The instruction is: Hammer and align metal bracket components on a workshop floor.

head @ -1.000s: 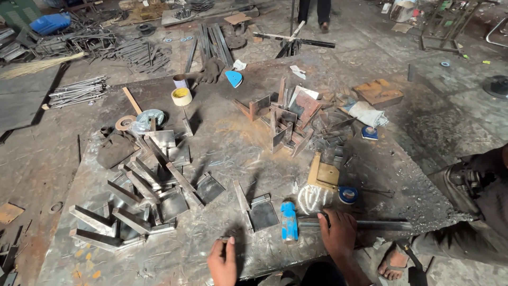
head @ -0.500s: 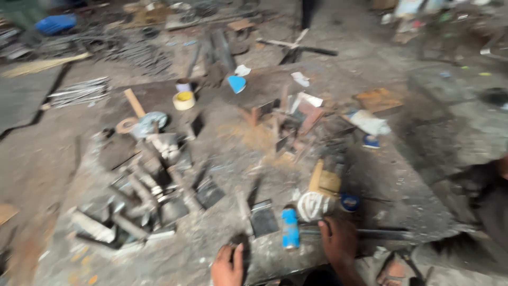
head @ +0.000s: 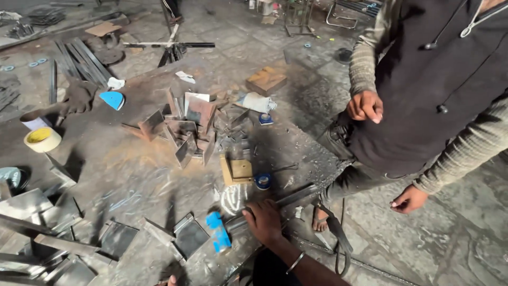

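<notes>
Right hand: I am seeing my right hand (head: pixel 263 221) low in the frame, centre, its fingers curling down around the steel bar (head: pixel 288 198) and pressing it onto the table (head: pixel 132 169).
Left hand: only a fingertip of my left hand (head: pixel 171 280) is showing at the bottom edge, left of centre; I cannot tell whether it is clenched or released.
Bar: it is lying across the table's near right edge, running from under my palm up and to the right, just beside the blue can (head: pixel 218 238).
Handling: I am judging the bar stiff, heavy and hard-edged, probably gritty, not slippery; a full-palm wrap near its middle looks the safest hold.
Can: it is lying on its side, touching my thumb side; light, apt to roll.
Around: steel offcuts (head: pixel 185 130) are piling up at centre, flat plates (head: pixel 47 233) are spreading at lower left, a tape roll (head: pixel 43 139) is sitting at the left edge.
Other person: someone in a dark vest (head: pixel 423 90) is standing at the right of the frame, one hand (head: pixel 365 106) at the waist, the other (head: pixel 408 199) hanging low, well apart from my bar.
</notes>
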